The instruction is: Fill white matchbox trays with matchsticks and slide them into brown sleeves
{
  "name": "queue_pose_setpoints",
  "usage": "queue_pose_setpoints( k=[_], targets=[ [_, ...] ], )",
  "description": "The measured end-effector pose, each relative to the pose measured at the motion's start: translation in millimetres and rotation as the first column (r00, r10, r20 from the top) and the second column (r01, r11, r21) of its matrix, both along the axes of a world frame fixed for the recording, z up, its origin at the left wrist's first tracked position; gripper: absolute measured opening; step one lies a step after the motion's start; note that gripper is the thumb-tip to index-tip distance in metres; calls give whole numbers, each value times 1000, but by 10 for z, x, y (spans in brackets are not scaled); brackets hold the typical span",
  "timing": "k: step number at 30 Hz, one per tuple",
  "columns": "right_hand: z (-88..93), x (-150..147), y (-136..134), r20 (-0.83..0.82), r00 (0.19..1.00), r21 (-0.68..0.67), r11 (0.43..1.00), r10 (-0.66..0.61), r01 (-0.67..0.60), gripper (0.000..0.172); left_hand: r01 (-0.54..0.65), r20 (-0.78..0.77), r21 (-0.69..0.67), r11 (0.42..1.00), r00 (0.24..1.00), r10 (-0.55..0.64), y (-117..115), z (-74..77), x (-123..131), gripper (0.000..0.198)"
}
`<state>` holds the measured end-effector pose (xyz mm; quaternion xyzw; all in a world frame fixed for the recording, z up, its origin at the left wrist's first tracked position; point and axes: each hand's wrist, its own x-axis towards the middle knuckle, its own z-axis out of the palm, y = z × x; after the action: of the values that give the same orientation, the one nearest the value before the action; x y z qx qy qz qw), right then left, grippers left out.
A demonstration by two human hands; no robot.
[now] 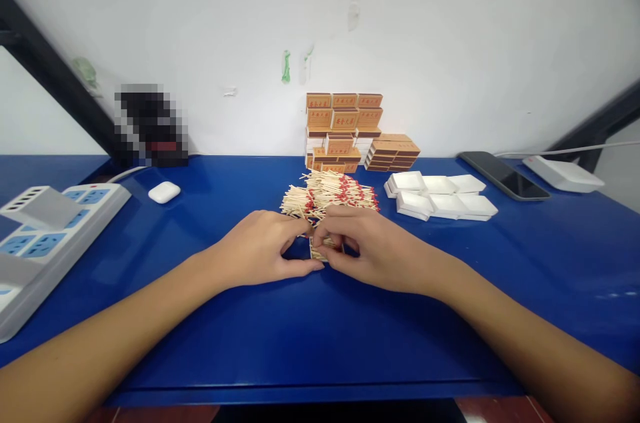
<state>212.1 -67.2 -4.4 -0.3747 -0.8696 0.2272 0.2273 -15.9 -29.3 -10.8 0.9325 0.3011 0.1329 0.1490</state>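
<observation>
A small matchbox tray (319, 252) with matches in it lies on the blue table between my hands. My left hand (265, 246) grips its left side, thumb at the near edge and fingers at the far edge. Over the tray, my right hand (373, 246) is closed, with thumb and fingertips pinched on matches inside; how many they hold is hidden. Just beyond both hands spreads a heap of loose red-tipped matches (330, 190), partly covered by my fingers.
Matchboxes (345, 120) stand stacked against the wall, with more boxes (393, 153) beside them. White trays (440, 195) sit right of the heap, near a phone (504, 175) and a white device (563, 173). On the left are an earbud case (165, 192) and a power strip (60, 230).
</observation>
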Motion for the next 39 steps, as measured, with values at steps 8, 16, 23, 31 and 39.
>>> queue_pose_setpoints(
  k=[8,16,23,31,39],
  targets=[
    [-7,-14,13,48,999,-50,999,-1,3,15,-5,-20,-2,1000,1000,5,-2,3,-1,34],
    [46,32,-7,55,998,-40,999,24,-21,13,-10,-19,-8,1000,1000,10,-4,-5,-4,35],
    [-4,57,29,72,996,70,997,-46,41,7,7,-12,4,1000,1000,-7,3,0,-10,35],
    [1,78,37,83,996,10,999,-32,31,8,-2,-20,5,1000,1000,2,7,-9,-10,36],
    [64,159,32,165,985,-16,998,-49,53,9,6,-13,4,1000,1000,-6,7,-7,-11,37]
  ],
)
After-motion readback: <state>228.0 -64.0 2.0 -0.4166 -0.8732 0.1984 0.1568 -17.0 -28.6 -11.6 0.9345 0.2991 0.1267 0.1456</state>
